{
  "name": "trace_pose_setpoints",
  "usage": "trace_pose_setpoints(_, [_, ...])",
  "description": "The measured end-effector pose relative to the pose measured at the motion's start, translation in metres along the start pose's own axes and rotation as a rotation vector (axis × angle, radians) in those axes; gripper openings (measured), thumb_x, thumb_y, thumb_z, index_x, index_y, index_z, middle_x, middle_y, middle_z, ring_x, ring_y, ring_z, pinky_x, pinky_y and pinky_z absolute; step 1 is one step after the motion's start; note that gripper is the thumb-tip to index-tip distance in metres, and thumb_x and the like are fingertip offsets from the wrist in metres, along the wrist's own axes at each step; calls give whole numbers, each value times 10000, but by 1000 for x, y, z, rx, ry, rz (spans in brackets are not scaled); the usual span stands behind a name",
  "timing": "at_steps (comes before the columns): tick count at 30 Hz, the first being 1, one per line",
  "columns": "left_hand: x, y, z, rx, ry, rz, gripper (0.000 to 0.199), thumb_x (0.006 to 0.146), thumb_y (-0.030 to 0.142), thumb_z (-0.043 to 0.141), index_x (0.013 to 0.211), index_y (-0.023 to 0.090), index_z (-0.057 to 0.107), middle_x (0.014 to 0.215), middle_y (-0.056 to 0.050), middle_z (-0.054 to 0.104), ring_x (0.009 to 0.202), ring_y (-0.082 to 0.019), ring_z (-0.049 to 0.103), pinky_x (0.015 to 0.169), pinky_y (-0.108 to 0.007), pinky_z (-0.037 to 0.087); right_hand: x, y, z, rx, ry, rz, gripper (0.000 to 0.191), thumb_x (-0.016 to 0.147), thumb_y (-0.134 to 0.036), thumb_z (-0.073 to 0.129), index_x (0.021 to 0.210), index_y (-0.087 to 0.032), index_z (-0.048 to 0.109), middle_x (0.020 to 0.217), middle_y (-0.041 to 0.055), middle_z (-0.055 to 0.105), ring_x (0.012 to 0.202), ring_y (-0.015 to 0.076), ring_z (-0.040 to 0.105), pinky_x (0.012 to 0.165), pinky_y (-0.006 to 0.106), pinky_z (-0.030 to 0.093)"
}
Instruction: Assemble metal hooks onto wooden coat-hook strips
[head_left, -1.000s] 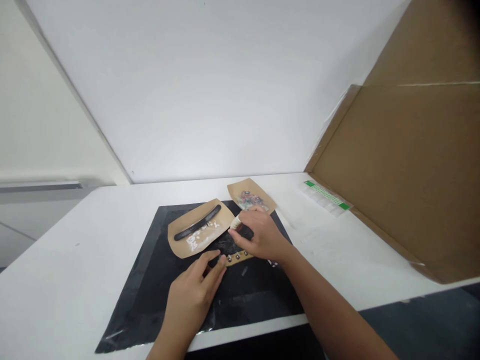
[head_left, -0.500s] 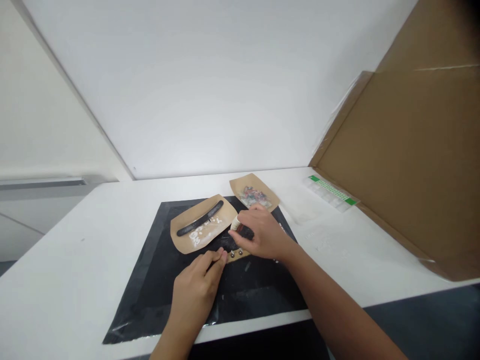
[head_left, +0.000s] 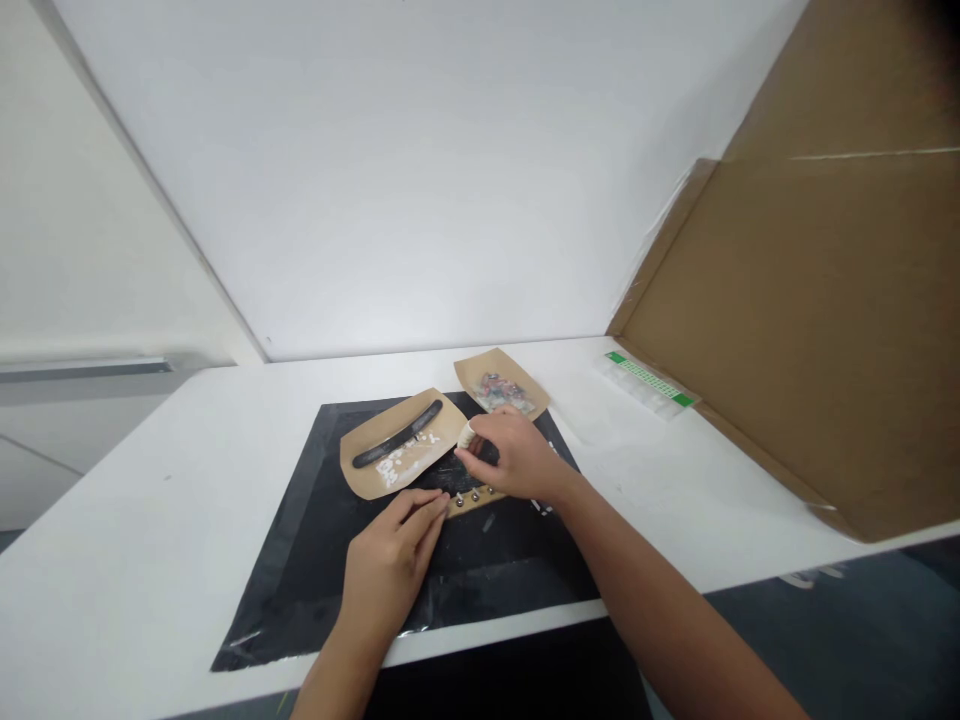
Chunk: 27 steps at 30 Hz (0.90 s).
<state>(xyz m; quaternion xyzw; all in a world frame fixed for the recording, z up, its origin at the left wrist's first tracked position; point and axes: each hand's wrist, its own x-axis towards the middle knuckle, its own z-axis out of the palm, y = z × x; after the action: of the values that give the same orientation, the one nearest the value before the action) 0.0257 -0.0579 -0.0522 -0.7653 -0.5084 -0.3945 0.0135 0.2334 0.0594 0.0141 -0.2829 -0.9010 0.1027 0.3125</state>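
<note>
Left hand (head_left: 390, 555): entering from the bottom edge, left of centre; palm down, wrist slightly bent, thumb and fingertips drawn together at the near-left end of the strip, apparently pinching it.
Narrow tan strip with round silvery studs (head_left: 469, 503): just below the centre of the frame, flat on the glossy black plastic mat (head_left: 300, 570); right end hidden.
Right hand (head_left: 521, 455): reaching in from the lower right, raised slightly above the strip; fingers curled toward the thumb, gripping the cylinder.
Small off-white ribbed cylinder (head_left: 466, 437): at centre frame, tilted, lower part covered; contact with anything beneath impossible to tell.
Step in hand: by appearance, steadying the strip on one side while handling the cylinder just beyond it.
Next move: probably calling for a firm left pinch and a controlled right grip, without knocking the studs.
Brown paper tray (head_left: 448, 422): left of centre, holding a curved black bar (head_left: 397, 437) and scattered white bits (head_left: 388, 472).
Smaller brown paper tray (head_left: 469, 370): above the right hand, carrying small mixed pieces.
White surface (head_left: 135, 570): beneath everything, across the lower frame.
</note>
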Motion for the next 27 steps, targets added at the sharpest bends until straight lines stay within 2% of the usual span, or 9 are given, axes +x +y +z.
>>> trace_pose_setpoints(9, [3, -4, -1, -133, 19, -46, 219, 1039, 262, 594, 1191, 247, 751, 1082, -53, 782, 965, -195, 766, 907, -352, 663, -2, 3, 2, -12, 0, -1, 207, 981, -286, 615, 810, -225, 516, 755, -1, 715, 723, 178, 646, 779, 334, 402])
trace_pose_setpoints(11, [3, -6, -2, -160, 13, -79, 234, 1028, 289, 618, 1220, 248, 747, 1079, -63, 780, 944, -199, 763, 837, -336, 671, -2, 3, 2, -10, -5, 2, 206, 985, -284, 611, 812, -226, 514, 752, -4, 716, 722, 177, 650, 782, 336, 403])
trace_pose_setpoints(15, [2, -5, -5, -236, -7, -138, 316, 986, 359, 692, 1276, 240, 728, 1099, -82, 779, 840, -183, 761, 586, -242, 620, -2, 4, 3, -5, -11, 7, 209, 987, -286, 613, 813, -224, 515, 751, -7, 716, 728, 177, 658, 792, 337, 408])
trace_pose_setpoints(17, [3, -3, -8, -267, -3, -160, 323, 973, 376, 708, 1263, 237, 737, 1076, -76, 787, 816, -177, 762, 555, -226, 603, -2, 3, 2, -1, -12, 12, 209, 982, -285, 621, 810, -222, 520, 751, -6, 716, 725, 179, 656, 785, 336, 411])
trace_pose_setpoints(20, [6, 1, -13, -267, 51, -200, 258, 984, 377, 689, 1178, 229, 773, 1018, -63, 800, 738, -156, 750, 539, -216, 592, -1, 3, 1, 1, -5, 20, 210, 977, -280, 629, 803, -221, 526, 753, 0, 720, 721, 181, 654, 767, 331, 417])
trace_pose_setpoints(24, [5, 0, -16, -226, 149, -260, 208, 1009, 355, 647, 1022, 213, 799, 967, -46, 814, 670, -149, 741, 623, -257, 633, 0, 3, -2, 10, 14, 34, 214, 973, -271, 635, 795, -221, 525, 746, -3, 720, 709, 177, 659, 761, 325, 436])
trace_pose_setpoints(27, [0, -6, -17, -236, 178, -316, 206, 1000, 360, 652, 1023, 217, 799, 983, -32, 822, 665, -154, 755, 661, -279, 656, 0, 4, -5, 16, 53, 59, 202, 965, -265, 643, 803, -225, 529, 750, -6, 724, 716, 176, 666, 739, 312, 449])
